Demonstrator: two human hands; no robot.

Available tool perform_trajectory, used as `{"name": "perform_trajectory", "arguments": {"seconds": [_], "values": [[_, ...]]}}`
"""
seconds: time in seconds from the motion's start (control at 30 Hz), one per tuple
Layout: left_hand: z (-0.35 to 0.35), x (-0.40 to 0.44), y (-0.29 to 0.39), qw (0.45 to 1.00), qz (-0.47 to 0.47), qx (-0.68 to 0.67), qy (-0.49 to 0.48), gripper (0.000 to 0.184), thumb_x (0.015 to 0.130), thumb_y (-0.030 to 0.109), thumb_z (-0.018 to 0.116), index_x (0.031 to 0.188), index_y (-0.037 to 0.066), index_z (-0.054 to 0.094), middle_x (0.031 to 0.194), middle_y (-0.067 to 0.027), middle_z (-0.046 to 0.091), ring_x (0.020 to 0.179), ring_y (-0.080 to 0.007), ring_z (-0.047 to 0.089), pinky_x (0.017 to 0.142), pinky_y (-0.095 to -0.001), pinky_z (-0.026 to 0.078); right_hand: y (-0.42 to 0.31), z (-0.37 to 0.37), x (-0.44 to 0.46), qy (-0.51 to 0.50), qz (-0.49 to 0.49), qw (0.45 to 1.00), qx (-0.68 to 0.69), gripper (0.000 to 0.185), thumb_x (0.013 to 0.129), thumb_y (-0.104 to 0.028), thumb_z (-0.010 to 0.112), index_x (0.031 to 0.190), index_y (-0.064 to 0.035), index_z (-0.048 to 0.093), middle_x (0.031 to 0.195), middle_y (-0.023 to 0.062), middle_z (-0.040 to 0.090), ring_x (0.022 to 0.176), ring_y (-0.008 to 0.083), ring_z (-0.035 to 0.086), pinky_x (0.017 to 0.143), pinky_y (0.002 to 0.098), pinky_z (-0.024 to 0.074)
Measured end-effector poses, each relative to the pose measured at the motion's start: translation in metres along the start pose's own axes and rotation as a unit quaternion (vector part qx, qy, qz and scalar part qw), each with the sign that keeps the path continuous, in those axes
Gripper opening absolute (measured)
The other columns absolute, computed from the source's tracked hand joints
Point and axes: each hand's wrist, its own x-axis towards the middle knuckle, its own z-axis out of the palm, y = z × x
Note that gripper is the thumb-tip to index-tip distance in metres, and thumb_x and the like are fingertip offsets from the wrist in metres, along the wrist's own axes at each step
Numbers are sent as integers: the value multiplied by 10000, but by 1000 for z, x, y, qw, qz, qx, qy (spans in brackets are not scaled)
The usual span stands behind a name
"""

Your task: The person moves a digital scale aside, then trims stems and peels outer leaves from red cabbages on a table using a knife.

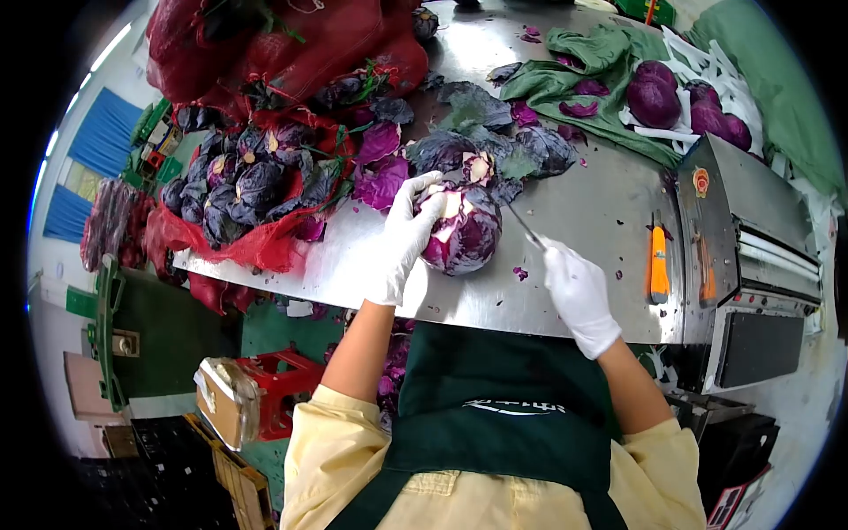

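On the metal table, a red cabbage [468, 237] sits with its pale cut stem side turned up toward my left hand. My left hand [411, 234], in a white glove, is closed on the cabbage's left side, fingers over its top. To the right, my gloved right hand [576, 287] grips a knife [527, 227]; its handle is hidden in the fist. The thin blade points up and left, just apart from the cabbage. Behind the cabbage lie a cut stem piece [478, 168] and several loose dark outer leaves [543, 152].
A red mesh bag [265, 252] of whole cabbages lies open at the left, with a fuller mesh sack [291, 53] behind. An orange utility knife [658, 265] lies at right beside a metal machine [751, 238]. Peeled cabbages [654, 95] rest near green cloth [609, 132].
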Motion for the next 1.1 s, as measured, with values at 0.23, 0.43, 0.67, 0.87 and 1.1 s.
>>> {"name": "perform_trajectory", "arguments": {"seconds": [0.23, 0.43, 0.67, 0.87, 1.1], "values": [[11, -7, -3, 999, 49, 6, 23, 318, 959, 125, 656, 1241, 15, 559, 1220, -102, 618, 1090, -153, 583, 978, -288, 475, -23, 32, 25, -4, -55, 993, -100, 416, 1042, -353, 483, 1452, -300, 532, 854, 102, 708, 670, 307, 658, 591, 401, 503], [14, -2, -2, 998, 43, 34, 22, 328, 957, 125, 653, 1246, 3, 558, 1195, -104, 618, 1077, -149, 579, 957, -284, 479, -21, 33, 28, -6, -64, 981, -182, 401, 1044, -369, 476, 1429, -290, 553, 836, 86, 709, 648, 302, 654, 578, 394, 506], [4, -25, -5, 997, 67, 26, 35, 409, 981, 159, 643, 1337, 11, 505, 1210, -116, 598, 1106, -170, 571, 981, -289, 459, 38, 51, 72, 63, 176, 979, 77, 352, 1045, -444, 439, 1150, -176, 642, 989, 162, 714, 834, 397, 680, 732, 469, 525], [-46, -59, -26, 997, 46, -57, 10, 609, 1048, 207, 522, 1587, 116, 253, 1050, -28, 562, 930, -100, 536, 916, -265, 439, 88, 52, 92, -63, 143, 974, -167, 465, 1032, -518, 381, 1250, -178, 611, 839, 130, 710, 770, 350, 689, 723, 454, 512], [-30, -72, -44, 980, 183, 74, 0, 800, 771, 152, 794, 1429, -12, 369, 1501, -204, 366, 1437, -299, 339, 1189, -425, 288, 36, 31, 67, -40, 154, 978, -136, 502, 1033, -469, 387, 1491, -263, 414, 837, 210, 711, 790, 423, 686, 719, 526, 518]]}}
